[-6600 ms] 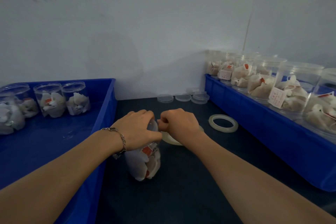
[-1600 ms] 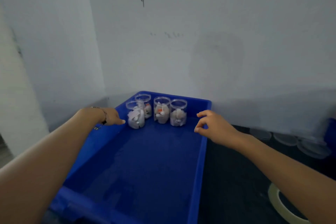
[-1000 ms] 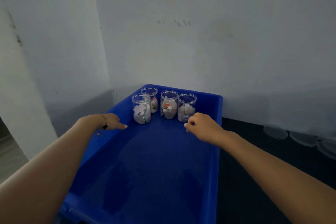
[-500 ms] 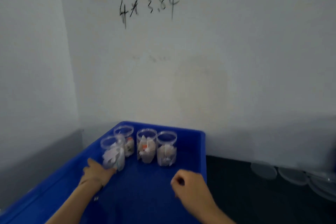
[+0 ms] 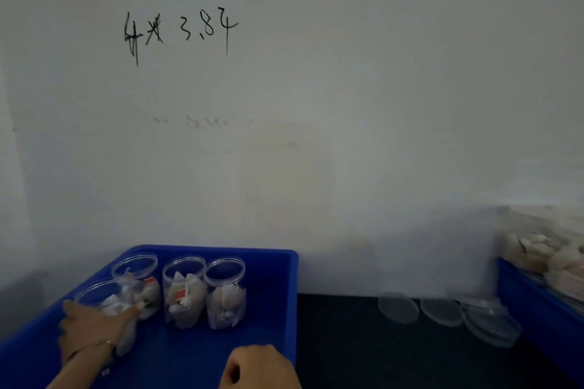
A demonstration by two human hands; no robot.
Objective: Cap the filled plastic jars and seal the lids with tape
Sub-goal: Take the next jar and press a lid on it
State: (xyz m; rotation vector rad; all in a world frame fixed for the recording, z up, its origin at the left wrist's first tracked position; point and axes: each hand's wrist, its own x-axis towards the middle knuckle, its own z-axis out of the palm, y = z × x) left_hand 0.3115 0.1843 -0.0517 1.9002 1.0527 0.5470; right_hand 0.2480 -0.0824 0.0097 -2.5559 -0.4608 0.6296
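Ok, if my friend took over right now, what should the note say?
Left hand grips the nearest jar in the left blue bin. Right hand is curled, holding nothing, by the bin's right wall.
Three more filled jars stand beside the held one.
Spare lids lie on the dark table. More filled jars sit in the right bin, blurred.
Done: four jars binned. Left: the right bin's jars, it seems. Tape isn't visible.

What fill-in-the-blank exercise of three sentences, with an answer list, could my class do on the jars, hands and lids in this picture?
1. The number of clear jars standing in the left blue bin is ____.
2. The hand whose fingers grip the nearest jar is the ____ hand.
3. The loose clear lids lie on the dark table, to the ____ of the left blue bin.

Missing words: four; left; right
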